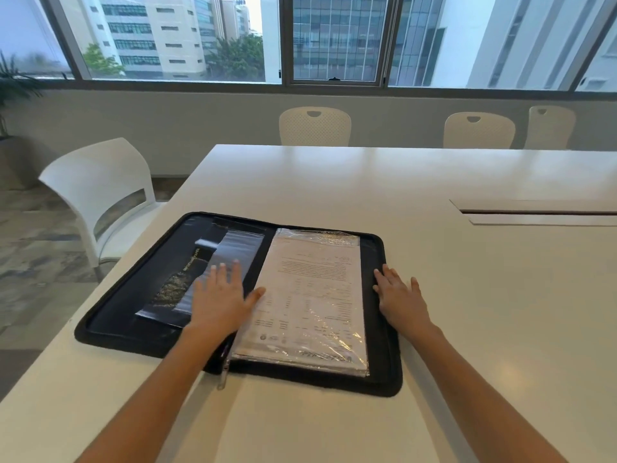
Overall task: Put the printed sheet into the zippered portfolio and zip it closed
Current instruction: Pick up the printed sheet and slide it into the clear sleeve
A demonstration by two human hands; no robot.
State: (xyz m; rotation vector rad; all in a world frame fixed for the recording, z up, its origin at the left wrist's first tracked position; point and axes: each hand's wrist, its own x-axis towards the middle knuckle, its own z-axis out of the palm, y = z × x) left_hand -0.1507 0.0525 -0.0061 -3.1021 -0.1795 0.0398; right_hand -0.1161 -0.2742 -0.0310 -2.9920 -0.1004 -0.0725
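A black zippered portfolio lies spread open on the white table. Its right half holds the printed sheet, white with lines of text, under shiny clear plastic. A dark booklet and a clear sleeve lie in the left half. My left hand rests flat, fingers apart, on the left half beside the spine, its thumb touching the sheet's left edge. My right hand lies flat on the portfolio's right border, just right of the sheet. A metal zipper pull hangs at the near edge by the spine.
The white table stretches far and right, with a cable slot at the right. A white chair stands at the table's left side. Three more chairs stand along the far edge under the windows.
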